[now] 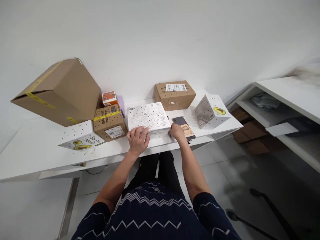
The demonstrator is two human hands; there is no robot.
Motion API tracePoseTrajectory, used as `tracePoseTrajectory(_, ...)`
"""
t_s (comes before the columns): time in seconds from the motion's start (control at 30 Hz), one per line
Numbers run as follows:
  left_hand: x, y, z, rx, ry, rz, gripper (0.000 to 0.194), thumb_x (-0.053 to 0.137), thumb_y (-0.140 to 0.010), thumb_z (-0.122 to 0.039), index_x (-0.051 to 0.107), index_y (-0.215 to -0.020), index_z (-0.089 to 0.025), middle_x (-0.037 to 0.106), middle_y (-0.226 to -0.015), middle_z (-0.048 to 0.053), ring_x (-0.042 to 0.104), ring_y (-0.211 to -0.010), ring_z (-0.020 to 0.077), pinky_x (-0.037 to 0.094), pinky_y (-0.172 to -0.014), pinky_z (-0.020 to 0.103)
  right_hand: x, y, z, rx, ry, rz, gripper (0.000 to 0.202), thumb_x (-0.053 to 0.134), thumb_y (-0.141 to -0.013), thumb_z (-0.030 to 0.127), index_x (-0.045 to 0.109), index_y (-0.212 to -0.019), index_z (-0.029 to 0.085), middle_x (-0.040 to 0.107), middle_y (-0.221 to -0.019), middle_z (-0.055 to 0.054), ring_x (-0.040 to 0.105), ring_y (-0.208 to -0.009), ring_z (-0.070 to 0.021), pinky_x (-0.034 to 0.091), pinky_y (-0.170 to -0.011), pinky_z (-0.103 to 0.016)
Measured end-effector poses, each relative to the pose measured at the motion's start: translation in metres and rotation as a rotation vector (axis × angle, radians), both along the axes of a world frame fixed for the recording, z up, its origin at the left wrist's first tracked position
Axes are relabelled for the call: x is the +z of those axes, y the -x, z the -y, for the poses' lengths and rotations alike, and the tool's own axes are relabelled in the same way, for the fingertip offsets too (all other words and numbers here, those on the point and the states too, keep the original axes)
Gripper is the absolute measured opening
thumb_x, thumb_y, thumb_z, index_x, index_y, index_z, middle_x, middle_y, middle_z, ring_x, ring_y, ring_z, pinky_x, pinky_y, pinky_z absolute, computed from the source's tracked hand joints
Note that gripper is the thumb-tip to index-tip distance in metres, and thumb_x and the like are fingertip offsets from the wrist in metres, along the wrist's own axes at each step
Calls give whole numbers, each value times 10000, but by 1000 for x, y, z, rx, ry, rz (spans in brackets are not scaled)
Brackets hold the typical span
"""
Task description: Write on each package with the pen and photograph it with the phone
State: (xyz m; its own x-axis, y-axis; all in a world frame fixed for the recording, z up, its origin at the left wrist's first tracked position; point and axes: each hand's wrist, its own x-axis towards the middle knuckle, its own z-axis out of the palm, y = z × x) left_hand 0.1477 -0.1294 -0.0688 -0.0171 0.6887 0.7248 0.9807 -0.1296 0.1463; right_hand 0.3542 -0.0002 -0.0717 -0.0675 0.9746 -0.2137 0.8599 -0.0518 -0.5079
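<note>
A white box (148, 116) with small dark marks and printed text lies in front of me on the white table (120, 151). My left hand (138, 140) rests on its near left edge, fingers spread over the top. At the box's right end is my right hand (177, 132), its fingers closed. A bit of something dark shows by those fingers, too small to make out. Just right of that hand lies a phone (184, 127) with a picture on its back.
Left of the white box stand a taped brown carton (109, 120), a small orange box (109, 98), an avocado-print box (81, 138) and a large tilted carton (65, 86). Behind is another brown box (175, 96); rightward, a second avocado-print box (211, 111) and a shelf unit (282, 110).
</note>
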Motion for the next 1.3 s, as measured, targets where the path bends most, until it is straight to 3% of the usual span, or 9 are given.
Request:
tracePoseTrajectory(0.1, -2, -2, -2, 17, -25, -13, 269, 603, -882, -354, 705, -1127, -309, 700, -1116, 67, 551, -1073, 281, 274, -928, 447, 8, -22, 2, -126, -73, -165, 238, 432, -904, 261, 600, -1001, 123, 721, -857, -138, 671, -721, -199, 511, -651, -295)
tracePoseTrajectory(0.23, -3, -4, -3, 16, -47, 4, 262, 601, -882, -347, 706, -1119, -307, 695, -1114, 73, 538, -1085, 292, 276, -928, 454, 40, -40, 6, -370, -254, -988, 167, 481, -897, 347, 504, -1005, 222, 668, -743, 13, 540, -476, -98, 460, -479, -218)
tracePoseTrajectory(0.3, -4, -4, -2, 9, -28, 18, 270, 592, -890, -351, 701, -1133, -308, 688, -1122, 76, 535, -1096, 288, 280, -934, 451, 60, -37, 10, -297, -307, -1313, 188, 594, -852, 394, 530, -954, 249, 654, -748, 37, 543, -502, -82, 472, -495, -205)
tracePoseTrajectory(0.37, -3, -5, -1, 17, -5, 17, 275, 585, -897, -362, 697, -1142, -310, 685, -1129, 75, 536, -1102, 284, 284, -946, 450, 75, -25, 19, -167, -316, -1440, 214, 641, -838, 442, 579, -914, 252, 645, -771, 34, 563, -547, -79, 491, -524, -207)
tracePoseTrajectory(0.53, -1, -5, 1, 25, 6, 0, 275, 581, -909, -378, 688, -1155, -318, 681, -1153, 72, 532, -1110, 280, 288, -961, 450, 81, 18, 45, -11, -275, -1373, 311, 590, -877, 552, 611, -911, 243, 517, -584, 69, 495, -480, -87, 432, -483, -220)
tracePoseTrajectory(0.63, 0, -5, 1, 17, -1, -16, 262, 590, -912, -364, 686, -1155, -341, 681, -1159, 67, 529, -1103, 276, 277, -950, 450, 73, 31, 52, 96, -251, -1290, 315, 599, -876, 541, 595, -908, 228, 590, -649, 48, 532, -551, -101, 461, -566, -245)
tracePoseTrajectory(0.73, 0, -5, -1, 31, -19, -33, 231, 603, -909, -358, 698, -1120, -358, 683, -1135, 61, 528, -1085, 271, 268, -933, 450, 68, 32, 52, 203, -267, -1162, 274, 613, -883, 492, 573, -902, 221, 625, -681, 37, 549, -600, -112, 450, -610, -252)
tracePoseTrajectory(0.93, 0, -5, -2, 35, -42, -49, 224, 614, -903, -365, 700, -1110, -366, 680, -1130, 56, 522, -1080, 271, 263, -926, 451, 69, 31, 52, 257, -351, -872, 231, 513, -938, 451, 538, -871, 231, 639, -677, 17, 609, -651, -157, 440, -659, -280)
tracePoseTrajectory(1.3, -1, -4, -3, 36, -61, -66, 220, 612, -904, -350, 699, -1106, -361, 675, -1125, 52, 525, -1086, 256, 263, -929, 427, 73, 36, 53, 348, -396, -713, 232, 457, -943, 430, 523, -848, 228, 623, -702, -9, 609, -668, -174, 449, -674, -278)
